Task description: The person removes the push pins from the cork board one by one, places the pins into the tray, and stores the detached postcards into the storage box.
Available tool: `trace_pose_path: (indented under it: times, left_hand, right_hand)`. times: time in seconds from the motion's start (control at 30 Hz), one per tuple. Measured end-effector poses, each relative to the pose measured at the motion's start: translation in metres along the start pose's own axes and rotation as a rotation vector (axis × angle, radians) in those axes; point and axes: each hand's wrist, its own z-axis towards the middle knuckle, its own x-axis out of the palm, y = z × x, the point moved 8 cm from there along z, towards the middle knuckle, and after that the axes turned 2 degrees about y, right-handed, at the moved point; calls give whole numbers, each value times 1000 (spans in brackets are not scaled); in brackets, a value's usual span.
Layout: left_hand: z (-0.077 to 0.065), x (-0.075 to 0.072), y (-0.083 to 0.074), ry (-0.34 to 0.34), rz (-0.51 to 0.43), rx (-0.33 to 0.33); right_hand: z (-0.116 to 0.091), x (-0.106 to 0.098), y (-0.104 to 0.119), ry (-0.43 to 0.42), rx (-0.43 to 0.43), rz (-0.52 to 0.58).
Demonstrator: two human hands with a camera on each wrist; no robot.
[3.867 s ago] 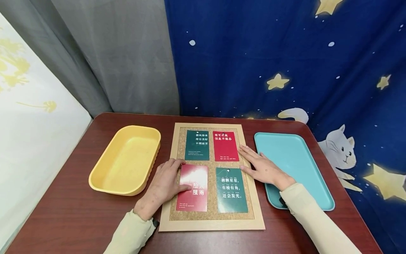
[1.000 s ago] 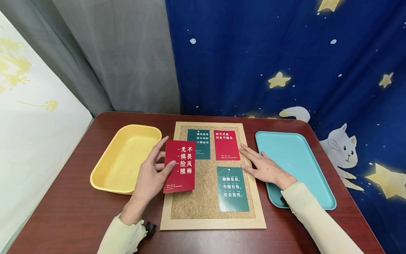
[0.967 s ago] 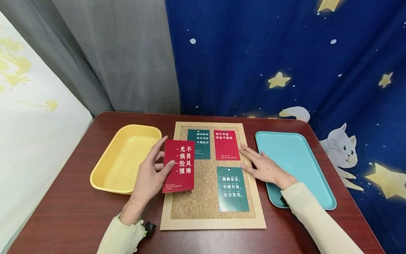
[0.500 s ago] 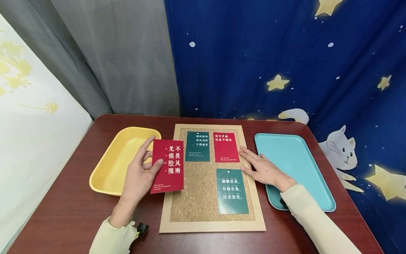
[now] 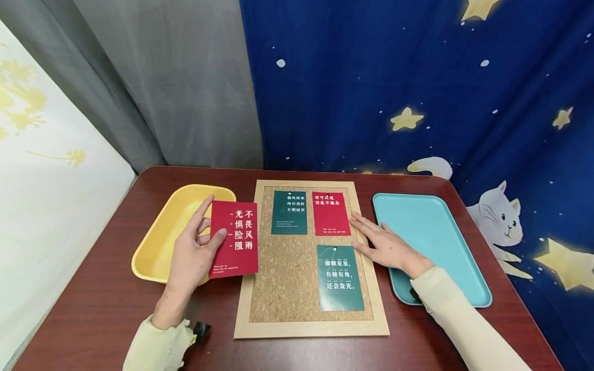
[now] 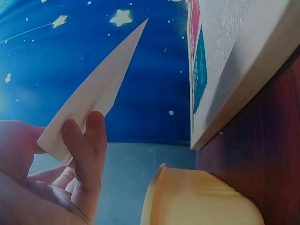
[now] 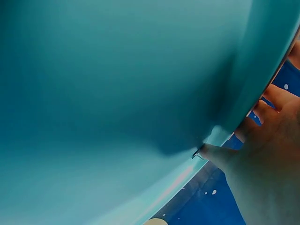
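Observation:
Between thumb and fingers, my left hand [image 5: 187, 260] pinches a red card [image 5: 243, 260] with white lettering. It is raised above the gap between the yellow bin [image 5: 153, 268] and the cork board [image 5: 283, 278], overlapping both in the head view. The card's pale back [image 6: 101, 84] faces the left wrist camera. My right hand [image 5: 387, 247] rests with fairly straight fingers on the board's right wooden edge. A green card [image 5: 284, 220], another red card [image 5: 330, 220] and a lower green card [image 5: 341, 299] lie on the cork; the lower left cork is bare.
A turquoise tray [image 5: 431, 226] stands right of the board, partly under my right forearm; its surface fills most of the right wrist view. The dark red table [image 5: 88, 309] ends at a blue star-patterned curtain [image 5: 334, 93] and a grey curtain [image 5: 199, 87] behind.
The red card lay on the board's lower left under my left hand; it has been lifted off and carried left toward the yellow bin. My right hand has stayed in place.

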Motion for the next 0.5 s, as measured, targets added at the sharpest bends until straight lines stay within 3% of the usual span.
trace_pose_path:
  times: [0.5]
  left_hand:
    - [2, -23, 8, -34, 57, -6]
  right_hand:
    - [0, 1, -1, 0, 8, 8]
